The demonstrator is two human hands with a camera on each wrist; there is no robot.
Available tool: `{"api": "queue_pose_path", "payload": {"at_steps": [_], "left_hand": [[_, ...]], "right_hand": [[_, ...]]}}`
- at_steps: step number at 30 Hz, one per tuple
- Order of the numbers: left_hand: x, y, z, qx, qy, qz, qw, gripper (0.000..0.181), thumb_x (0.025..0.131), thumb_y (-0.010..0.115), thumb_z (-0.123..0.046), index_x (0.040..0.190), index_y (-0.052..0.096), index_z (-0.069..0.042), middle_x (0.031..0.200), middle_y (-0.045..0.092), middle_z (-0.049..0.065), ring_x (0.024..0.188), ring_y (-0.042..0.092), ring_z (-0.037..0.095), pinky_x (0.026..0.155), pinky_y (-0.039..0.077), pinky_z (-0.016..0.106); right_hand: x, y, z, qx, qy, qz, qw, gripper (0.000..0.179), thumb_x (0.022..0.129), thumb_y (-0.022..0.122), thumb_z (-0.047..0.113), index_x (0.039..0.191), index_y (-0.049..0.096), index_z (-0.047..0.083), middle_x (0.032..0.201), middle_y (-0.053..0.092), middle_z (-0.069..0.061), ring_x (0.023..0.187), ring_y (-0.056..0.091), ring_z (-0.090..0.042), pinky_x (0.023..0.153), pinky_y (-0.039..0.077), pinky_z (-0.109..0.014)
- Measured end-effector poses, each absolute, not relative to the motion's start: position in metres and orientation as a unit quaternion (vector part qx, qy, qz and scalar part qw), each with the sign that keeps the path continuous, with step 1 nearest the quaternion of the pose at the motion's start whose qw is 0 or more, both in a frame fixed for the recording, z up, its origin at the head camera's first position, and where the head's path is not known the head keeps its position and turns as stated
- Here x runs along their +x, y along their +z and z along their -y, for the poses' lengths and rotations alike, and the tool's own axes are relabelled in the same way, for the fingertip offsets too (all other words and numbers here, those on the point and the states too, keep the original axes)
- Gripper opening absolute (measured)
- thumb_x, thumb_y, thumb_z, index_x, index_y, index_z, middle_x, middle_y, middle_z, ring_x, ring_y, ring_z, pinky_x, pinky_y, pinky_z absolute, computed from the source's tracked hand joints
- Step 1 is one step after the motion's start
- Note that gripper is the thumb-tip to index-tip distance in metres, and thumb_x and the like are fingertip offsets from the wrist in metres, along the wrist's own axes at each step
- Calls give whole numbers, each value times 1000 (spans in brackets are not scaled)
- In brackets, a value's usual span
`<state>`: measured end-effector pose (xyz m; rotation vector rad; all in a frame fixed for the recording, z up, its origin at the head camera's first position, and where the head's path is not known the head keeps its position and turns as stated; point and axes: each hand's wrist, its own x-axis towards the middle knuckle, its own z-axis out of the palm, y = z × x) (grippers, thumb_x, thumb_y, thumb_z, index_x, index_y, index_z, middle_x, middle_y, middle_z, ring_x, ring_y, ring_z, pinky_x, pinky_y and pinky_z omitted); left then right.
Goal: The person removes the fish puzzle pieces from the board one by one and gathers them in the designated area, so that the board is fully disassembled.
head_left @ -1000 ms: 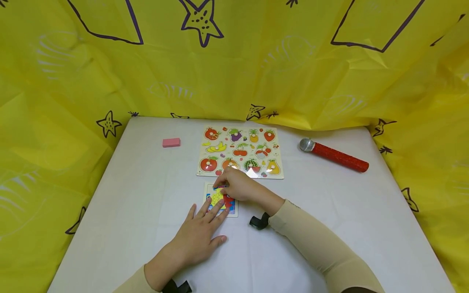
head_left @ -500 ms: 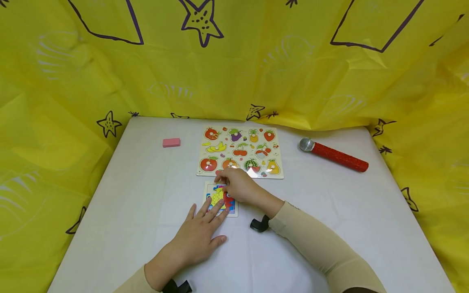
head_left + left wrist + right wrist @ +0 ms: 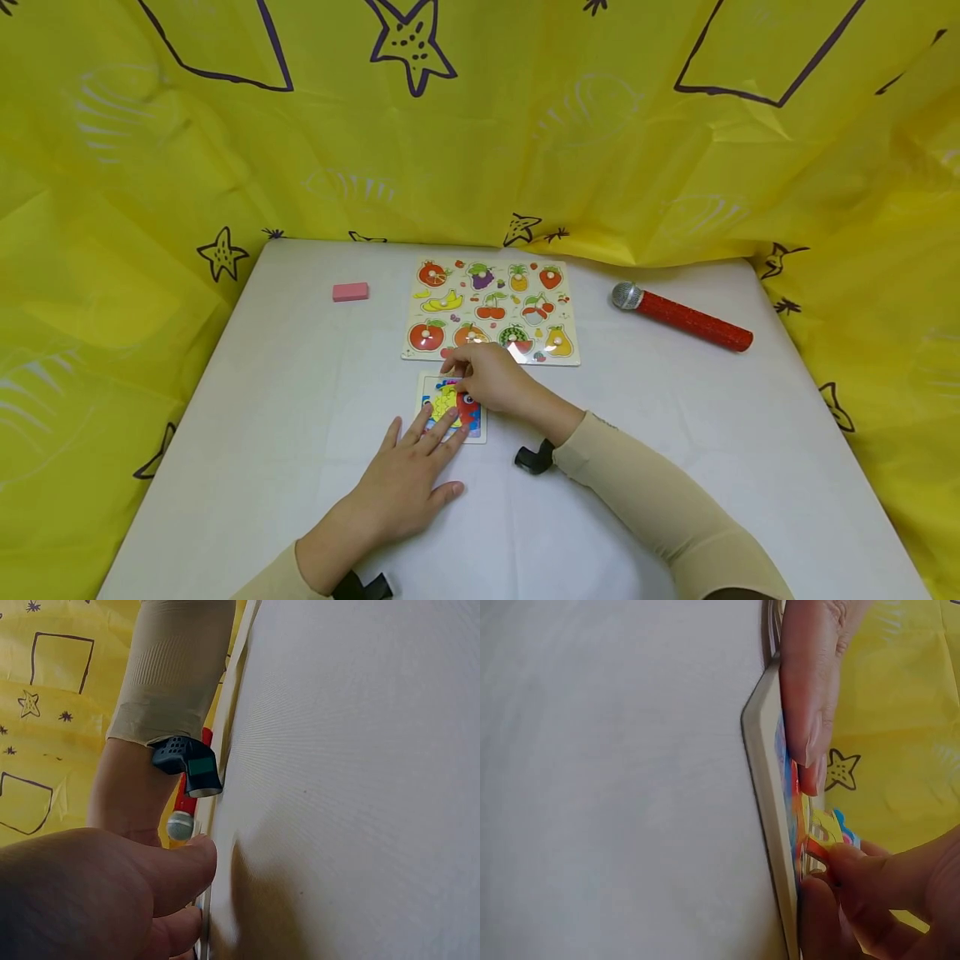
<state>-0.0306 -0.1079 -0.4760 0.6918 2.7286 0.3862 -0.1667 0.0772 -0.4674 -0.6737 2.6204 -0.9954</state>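
Note:
A small square jigsaw board (image 3: 423,383) lies on the white table, with a yellow and red fish picture. My left hand (image 3: 408,483) rests with straight, spread fingers on its lower part. At the upper edge of the board, my right hand (image 3: 491,382) is bent over the picture. In the right wrist view, thumb and finger of that hand pinch a jigsaw piece (image 3: 826,829), yellow with blue and red parts, tilted up from the board. From the head, the right hand hides most of this piece. The left wrist view shows the left thumb (image 3: 184,870) close over the table.
Just behind the jigsaw lies a larger fruit peg puzzle (image 3: 468,319). A pink block (image 3: 350,292) is at the back left, and a red microphone (image 3: 686,318) at the back right. Yellow patterned cloth (image 3: 480,150) hangs behind the white table (image 3: 315,375).
My right hand has shifted slightly up and right, and more of the fish's red head with its eye shows. The left hand has stayed in place on the jigsaw.

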Motion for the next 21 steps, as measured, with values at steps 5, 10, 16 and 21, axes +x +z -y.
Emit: {"api": "queue_pose_path", "payload": {"at_steps": [5,10,16,21], "left_hand": [[-31,-477,108,242,127,-950,148,75,106,56,-61,169,37,-26,181,24,0,170,14,40,130,17,75],[-31,-476,108,238,129,-950,155,75,106,57,-61,169,38,-26,181,24,0,170,13,40,130,17,75],[-31,-476,108,238,129,-951,151,75,106,57,-60,169,37,-26,181,24,0,169,14,40,130,18,74],[-31,-477,108,236,125,-951,153,76,105,57,-62,170,36,-28,181,24,-1,169,14,41,130,17,74]], "right_hand": [[-168,-467,-78,-206,-391,-885,147,16,94,79,1,102,81,14,90,69,0,73,65,-12,66,55,-24],[-170,-462,-84,-148,-455,-853,208,17,98,76,2,107,83,14,96,70,-6,65,71,-18,59,61,-28],[-176,-455,-103,-120,-476,-843,220,16,98,76,4,109,85,13,95,70,-9,65,73,-21,62,64,-33],[-179,-453,-127,-113,-476,-846,212,17,98,76,1,110,85,9,96,71,-11,66,74,-18,63,66,-35]]}}
